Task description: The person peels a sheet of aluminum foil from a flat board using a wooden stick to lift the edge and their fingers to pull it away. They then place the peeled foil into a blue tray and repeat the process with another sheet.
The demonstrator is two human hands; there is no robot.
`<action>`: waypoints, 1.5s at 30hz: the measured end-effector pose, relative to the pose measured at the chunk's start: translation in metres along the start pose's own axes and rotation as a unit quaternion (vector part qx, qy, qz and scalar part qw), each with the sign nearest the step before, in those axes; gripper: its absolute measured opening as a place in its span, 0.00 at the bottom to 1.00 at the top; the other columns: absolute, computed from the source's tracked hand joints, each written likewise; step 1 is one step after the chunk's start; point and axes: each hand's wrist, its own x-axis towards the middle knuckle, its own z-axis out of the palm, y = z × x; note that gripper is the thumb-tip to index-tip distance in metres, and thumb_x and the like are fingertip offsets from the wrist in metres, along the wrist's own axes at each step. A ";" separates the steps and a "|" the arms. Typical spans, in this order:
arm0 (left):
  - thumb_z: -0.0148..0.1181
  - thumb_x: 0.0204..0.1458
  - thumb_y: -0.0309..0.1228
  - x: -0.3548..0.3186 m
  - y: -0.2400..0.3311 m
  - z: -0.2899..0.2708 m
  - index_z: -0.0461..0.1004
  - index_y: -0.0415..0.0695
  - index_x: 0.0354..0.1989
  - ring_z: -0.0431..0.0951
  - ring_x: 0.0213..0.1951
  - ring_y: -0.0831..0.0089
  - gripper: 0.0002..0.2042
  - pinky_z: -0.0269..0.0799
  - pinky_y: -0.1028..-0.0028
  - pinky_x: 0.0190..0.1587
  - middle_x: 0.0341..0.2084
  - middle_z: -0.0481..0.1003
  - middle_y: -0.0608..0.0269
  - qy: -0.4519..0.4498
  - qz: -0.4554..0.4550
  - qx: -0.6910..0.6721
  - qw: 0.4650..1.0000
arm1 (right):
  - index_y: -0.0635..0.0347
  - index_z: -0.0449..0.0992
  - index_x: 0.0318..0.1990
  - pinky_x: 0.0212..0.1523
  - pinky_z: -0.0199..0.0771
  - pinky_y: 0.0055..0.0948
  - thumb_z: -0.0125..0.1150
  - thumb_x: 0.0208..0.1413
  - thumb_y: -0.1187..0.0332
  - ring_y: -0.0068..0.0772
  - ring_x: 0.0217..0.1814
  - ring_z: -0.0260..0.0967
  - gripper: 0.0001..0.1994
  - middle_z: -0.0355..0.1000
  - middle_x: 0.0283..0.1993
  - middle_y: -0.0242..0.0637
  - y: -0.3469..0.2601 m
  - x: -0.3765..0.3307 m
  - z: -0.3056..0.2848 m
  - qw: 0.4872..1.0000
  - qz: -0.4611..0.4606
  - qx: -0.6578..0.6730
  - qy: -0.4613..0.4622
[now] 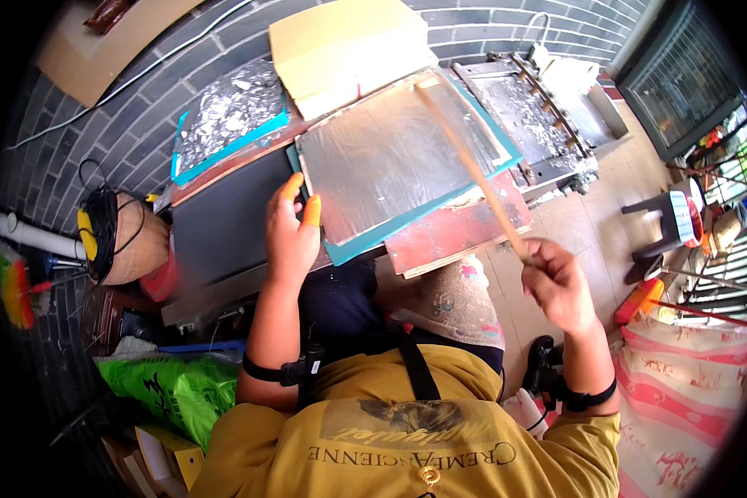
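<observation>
My right hand (560,284) is closed round the lower end of a long, thin wooden stick (473,170). From there the stick slants up and left across a shiny grey sheet (382,158), reaching its far edge. That sheet lies on a blue-edged board (365,242), tilted in front of me. Beside the sheet's left edge is my left hand (292,236), its thumb and a finger wearing orange finger cots and held apart. It grips nothing that I can see; whether it touches the edge I cannot tell.
A dark panel (224,220) lies left of the sheet, with a blue-edged tray of silvery flakes (232,112) behind it. Reddish boards (461,224) stick out under the sheet. A metal frame (527,112) stands at the back right, a cardboard piece (349,50) behind, a stool (664,217) farther right.
</observation>
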 end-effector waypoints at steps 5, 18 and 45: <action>0.59 0.50 0.28 0.012 0.048 0.006 0.67 0.39 0.54 0.67 0.53 0.53 0.21 0.63 0.63 0.56 0.50 0.69 0.48 -0.002 0.154 0.082 0.985 | 0.70 0.71 0.47 0.22 0.58 0.18 0.52 0.53 0.82 0.14 0.21 0.57 0.13 0.61 0.21 0.25 0.010 -0.037 -0.011 0.985 0.018 -0.165 0.039; 0.57 0.51 0.36 0.007 0.115 0.084 0.65 0.35 0.55 0.56 0.64 0.52 0.24 0.49 0.60 0.66 0.58 0.62 0.47 -0.196 0.334 0.123 0.914 | 0.69 0.73 0.41 0.24 0.57 0.18 0.54 0.51 0.81 0.13 0.24 0.57 0.09 0.64 0.24 0.25 0.024 -0.068 -0.037 0.990 0.062 -0.083 0.096; 0.60 0.47 0.32 0.033 0.151 0.102 0.66 0.35 0.54 0.77 0.34 0.54 0.25 0.72 0.62 0.40 0.30 0.77 0.51 -0.122 0.246 0.092 0.957 | 0.68 0.75 0.38 0.22 0.62 0.17 0.55 0.50 0.81 0.13 0.21 0.62 0.08 0.67 0.20 0.25 0.003 -0.100 -0.080 0.983 0.173 -0.055 0.016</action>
